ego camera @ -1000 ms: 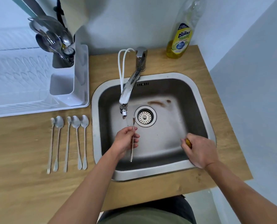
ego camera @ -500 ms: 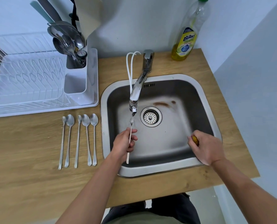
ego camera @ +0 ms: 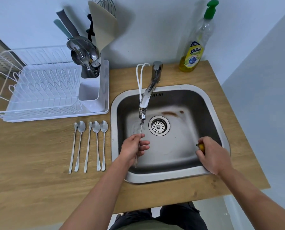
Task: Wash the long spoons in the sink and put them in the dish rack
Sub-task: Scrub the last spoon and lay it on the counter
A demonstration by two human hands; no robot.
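- We hold one long spoon (ego camera: 139, 145) in the left hand (ego camera: 132, 149), over the sink (ego camera: 210, 103). The thumb and fingers pinch the handle near its middle; the remaining fingers are spread loosely toward 3 o'clock.
- The spoon runs from 6 o'clock to 12 o'clock through the hand. Its bowl end sits directly under the tap (ego camera: 146, 97) outlet — blurred by running water, so we cannot tell which way the bowl faces. The handle end projects below the hand toward the near wall of the sink.
- The right hand (ego camera: 212, 156) rests at the near right corner of the sink, at 3 o'clock from the held spoon and well apart from it. Its fingers are curled round a yellow sponge (ego camera: 201, 146), of which only a small edge shows.
- Five further spoons (ego camera: 88, 145) lie side by side on the wooden counter (ego camera: 30, 163), at 9 o'clock from the left hand, just beside the sink rim, bowls pointing to 12 o'clock.
- The white dish rack (ego camera: 43, 90) stands at 12 o'clock from that row — its cutlery holder (ego camera: 90, 95) sits at the end nearest the sink.
- A dish soap bottle (ego camera: 195, 52) stands at the far right corner of the counter.
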